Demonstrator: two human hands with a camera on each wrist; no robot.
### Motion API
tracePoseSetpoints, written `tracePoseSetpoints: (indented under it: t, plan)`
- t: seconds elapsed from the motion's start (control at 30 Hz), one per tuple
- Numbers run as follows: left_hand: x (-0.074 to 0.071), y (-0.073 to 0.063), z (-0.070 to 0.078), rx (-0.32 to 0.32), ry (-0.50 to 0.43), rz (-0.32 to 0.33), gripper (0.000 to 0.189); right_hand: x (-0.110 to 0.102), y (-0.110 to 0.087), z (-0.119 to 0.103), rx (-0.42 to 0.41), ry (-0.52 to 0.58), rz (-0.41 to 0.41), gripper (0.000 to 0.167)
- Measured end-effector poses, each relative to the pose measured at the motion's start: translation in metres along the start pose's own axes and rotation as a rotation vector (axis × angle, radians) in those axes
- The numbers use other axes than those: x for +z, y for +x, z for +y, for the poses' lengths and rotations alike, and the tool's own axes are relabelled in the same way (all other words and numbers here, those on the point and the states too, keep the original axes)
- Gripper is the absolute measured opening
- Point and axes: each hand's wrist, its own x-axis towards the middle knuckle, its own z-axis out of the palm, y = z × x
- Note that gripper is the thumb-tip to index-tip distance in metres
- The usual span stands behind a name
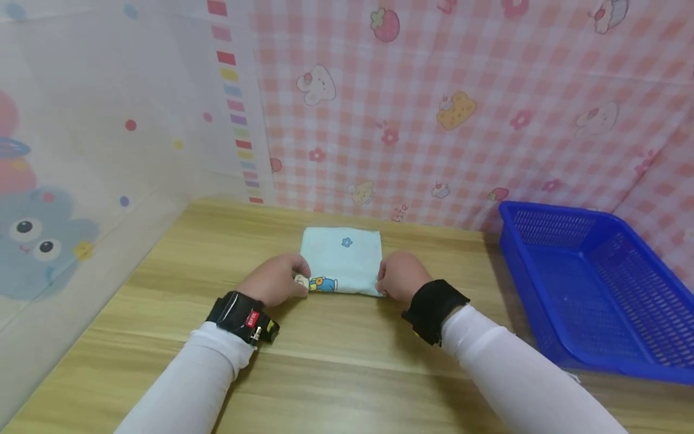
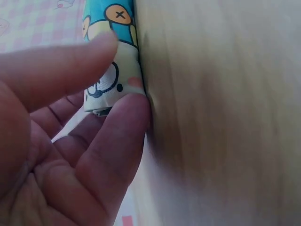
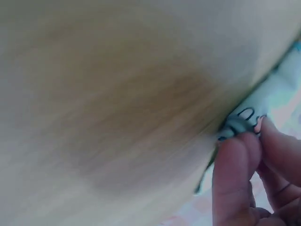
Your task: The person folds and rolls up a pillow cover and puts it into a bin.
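Slanting inward from the bottom edge of the head view, two forearms in white sleeves (image 1: pixel 187 374) end in black wristbands (image 1: pixel 434 310). The left hand (image 1: pixel 276 280) is curled at the near left corner of a folded pale blue cloth (image 1: pixel 344 259), which lies on the wooden table (image 1: pixel 336 361) between both hands. The right hand (image 1: pixel 402 277), knuckles up, grips the near right corner; its thumb is hard to make out. The left fingers cover part of the printed figure at the near edge. A blue basket (image 1: pixel 561 210) stands to the right, cut off by the frame.

From the left wrist, the thumb and a finger close in a narrow pinch on the cloth's end, partly hiding a printed face; the cloth runs out past the top edge.

From the right wrist, fingertips pinch the cloth's corner, bunching a little fabric. Much is blurred, the cloth leaves at the right edge, and the hand is cropped below.
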Motion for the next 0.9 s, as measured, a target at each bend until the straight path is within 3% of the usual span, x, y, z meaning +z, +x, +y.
tracePoseSetpoints:
  t: [0.17,0.37,0.5,0.63,0.9]
  plan:
    - [0.001,-0.003,0.002,0.017,0.059,0.002,0.026,0.009,-0.011,-0.011,-0.14,-0.233,0.02,0.014]
    - [0.002,-0.002,0.003,0.013,0.063,0.007,0.026,0.012,-0.009,-0.005,-0.267,-0.335,0.036,0.007]
    - [0.003,0.0,0.0,0.009,0.034,0.005,0.026,0.011,0.0,0.01,-0.286,-0.288,0.014,0.007]
    - [0.002,0.002,-0.003,-0.001,0.008,0.017,0.024,0.006,0.004,0.02,-0.288,-0.166,-0.024,0.007]
    - [0.001,0.006,-0.005,-0.023,-0.005,0.021,0.017,-0.002,0.011,0.024,-0.098,0.079,-0.125,0.016]
